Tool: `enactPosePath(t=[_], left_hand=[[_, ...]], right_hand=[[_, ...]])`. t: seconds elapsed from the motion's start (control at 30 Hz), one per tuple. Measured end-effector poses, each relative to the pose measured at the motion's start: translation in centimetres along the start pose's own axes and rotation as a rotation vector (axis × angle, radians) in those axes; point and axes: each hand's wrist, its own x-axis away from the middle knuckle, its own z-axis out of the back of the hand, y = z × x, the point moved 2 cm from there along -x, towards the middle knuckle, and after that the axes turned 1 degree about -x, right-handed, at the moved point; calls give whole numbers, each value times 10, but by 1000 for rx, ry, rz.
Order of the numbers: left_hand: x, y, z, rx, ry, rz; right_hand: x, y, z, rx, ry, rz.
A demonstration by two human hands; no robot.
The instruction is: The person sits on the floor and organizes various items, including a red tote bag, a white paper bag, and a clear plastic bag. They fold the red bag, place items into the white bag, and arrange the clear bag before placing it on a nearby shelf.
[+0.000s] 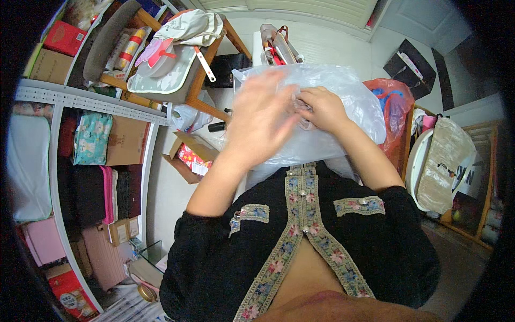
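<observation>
A large translucent plastic bag [346, 84] lies puffed out in front of my body. Its gathered neck [304, 108] is bunched up near the middle, and my right hand [324, 106] pinches it with bent fingers. My left hand [265, 116] is blurred by motion over the bag's left part. Its fingers are spread, with the thumb beside the bunched plastic, and I see nothing held in it. What the bag contains cannot be made out.
To the left, a wooden chair [201, 72] carries a cloth bag [189, 28] and a plastic bowl [155, 66]. An open carton [189, 155] sits below. White shelving [60, 161] lines the left side. A red plastic bag [392, 108] and a white basin [418, 173] are at right.
</observation>
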Motion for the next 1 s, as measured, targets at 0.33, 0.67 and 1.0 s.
enactPosePath(t=[0.33,0.67,1.0], left_hand=[[36,-105,-173,182,-262,608],[82,-135,-200,1043,17,1109],[71,-148,-143,201,140,696]], right_hand=[[9,87,7,29,-43,-592],[72,215,-106,-1542,10,-1066],[125,206,-31,-674,755,-847]])
